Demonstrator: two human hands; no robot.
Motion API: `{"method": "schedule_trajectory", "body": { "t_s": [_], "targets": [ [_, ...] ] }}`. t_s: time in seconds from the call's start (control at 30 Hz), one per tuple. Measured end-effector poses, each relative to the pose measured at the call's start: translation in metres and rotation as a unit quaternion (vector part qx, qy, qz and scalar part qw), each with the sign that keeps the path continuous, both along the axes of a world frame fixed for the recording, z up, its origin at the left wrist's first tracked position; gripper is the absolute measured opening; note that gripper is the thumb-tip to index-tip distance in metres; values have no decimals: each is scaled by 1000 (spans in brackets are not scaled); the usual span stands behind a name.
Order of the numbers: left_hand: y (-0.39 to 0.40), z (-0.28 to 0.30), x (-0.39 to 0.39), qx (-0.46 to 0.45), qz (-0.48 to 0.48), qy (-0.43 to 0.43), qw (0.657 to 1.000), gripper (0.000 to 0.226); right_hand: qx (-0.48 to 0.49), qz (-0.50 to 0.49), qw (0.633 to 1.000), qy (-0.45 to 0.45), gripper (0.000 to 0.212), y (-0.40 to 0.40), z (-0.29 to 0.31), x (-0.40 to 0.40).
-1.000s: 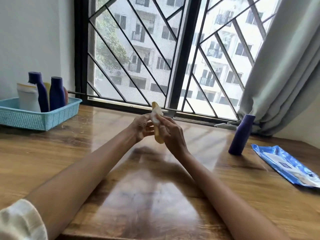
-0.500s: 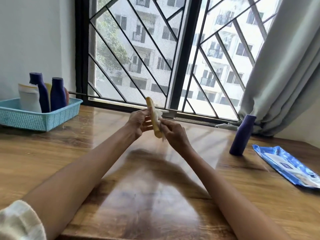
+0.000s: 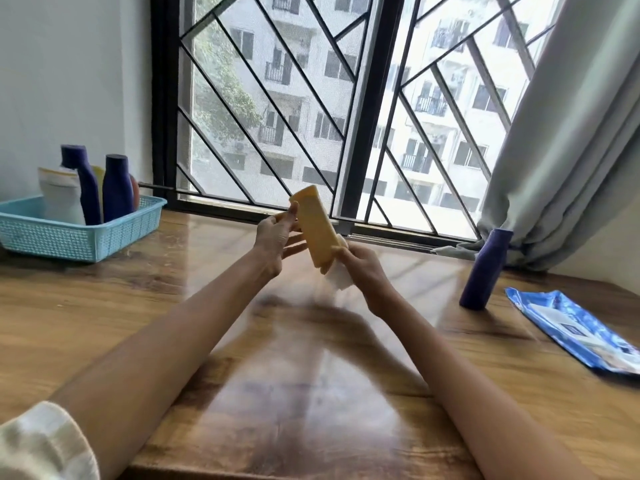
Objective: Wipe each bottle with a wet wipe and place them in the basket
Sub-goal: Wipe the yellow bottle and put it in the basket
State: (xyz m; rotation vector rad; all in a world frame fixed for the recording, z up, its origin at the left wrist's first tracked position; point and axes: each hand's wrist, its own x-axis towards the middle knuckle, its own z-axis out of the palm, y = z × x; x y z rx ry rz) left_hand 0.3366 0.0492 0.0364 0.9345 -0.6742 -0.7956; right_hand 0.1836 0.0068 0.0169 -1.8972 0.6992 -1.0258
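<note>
Yellow bottle (image 3: 317,230) tilted in the air above the wooden table (image 3: 173,306). Left hand (image 3: 275,237) pinches its upper part; right hand (image 3: 360,263) grips its lower end through a white wet wipe (image 3: 338,280). Blue basket (image 3: 104,233) far left.

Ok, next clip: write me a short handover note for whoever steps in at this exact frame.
Left hand pinches the upper part of the yellow bottle, held tilted above the table.
Right hand grips the white wet wipe against the bottle's lower end.
Done: several bottles stand in the blue basket at far left.
Left: finish wiping the yellow bottle and basket it, then wipe and basket the purple bottle standing at right beside the blue wipe pack.
</note>
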Motion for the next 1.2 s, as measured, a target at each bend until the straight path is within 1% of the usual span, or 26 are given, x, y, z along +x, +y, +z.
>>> {"method": "schedule_trajectory", "body": {
  "t_s": [0.03,0.07,0.1,0.13,0.17,0.2,0.23,0.3,0.4,0.43,0.5,0.57,0.6,0.67,0.7,0.73,0.8,0.83,0.9,0.93,0.97,1.0,1.03,1.1,1.13,1.2],
  "targets": [
    [1,-1,5,-4,-29,-8,1000,21,81,43,994,-55,24,0,2,-4],
    [3,-3,10,-9,-60,-23,998,22,153,76,980,-101,23,-1,4,-8],
    [5,-5,15,-19,-93,-37,995,25,209,95,965,-128,23,-1,5,-11],
    [6,-7,18,-34,-123,-47,991,36,251,109,952,-140,22,-2,6,-14],
    [7,-9,21,-50,-150,-52,986,54,281,121,942,-140,23,-1,6,-15],
    [6,-10,23,-67,-172,-57,981,69,300,131,936,-134,25,0,6,-16],
    [6,-10,24,-87,-192,-60,976,78,308,140,932,-128,25,0,6,-17],
    [6,-10,24,-114,-224,-64,966,81,313,158,928,-124,27,1,7,-18],
    [8,-8,17,-134,-258,-63,955,86,322,178,922,-123,40,0,7,-18],
    [7,-9,16,-140,-261,-64,953,87,320,183,923,-115,41,-1,8,-19],
    [7,-9,15,-152,-248,-64,954,86,279,173,941,-85,33,-1,8,-19],
    [8,-9,17,-155,-230,-53,959,84,194,112,973,-57,31,-3,8,-19],
    [8,-9,18,-148,-225,-45,962,79,156,71,983,-64,33,-6,8,-18],
    [8,-10,14,-114,-229,-55,965,57,110,13,988,-107,28,-10,11,-18],
    [8,-11,10,-87,-239,-76,964,48,98,7,986,-131,22,-11,14,-18],
    [7,-13,6,-62,-251,-101,961,44,100,21,982,-159,18,-11,17,-17],
    [7,-15,-7,-26,-279,-139,950,36,108,68,973,-194,20,-5,23,-12],
    [7,-15,-13,-18,-288,-148,946,31,95,83,974,-186,24,-1,25,-9],
    [7,-14,-20,-20,-285,-151,946,26,19,87,989,-121,32,10,21,-2],
    [6,-12,-20,-27,-277,-145,950,28,-29,77,993,-80,39,13,18,1],
    [6,-10,-18,-33,-268,-135,953,29,-74,69,994,-45,50,15,16,4],
    [6,-9,-14,-37,-254,-125,958,27,-112,63,992,-18,57,14,14,6],
    [7,-8,-10,-39,-241,-118,963,24,-149,59,987,5,56,13,12,7],
    [8,-9,-4,-26,-215,-121,969,20,-198,41,979,27,41,11,12,5],
    [8,-10,-3,-13,-208,-130,969,20,-205,19,978,31,35,11,12,3],
    [8,-13,-8,11,-218,-141,966,20,-208,-30,977,38,33,7,12,-1]
  ]
}}
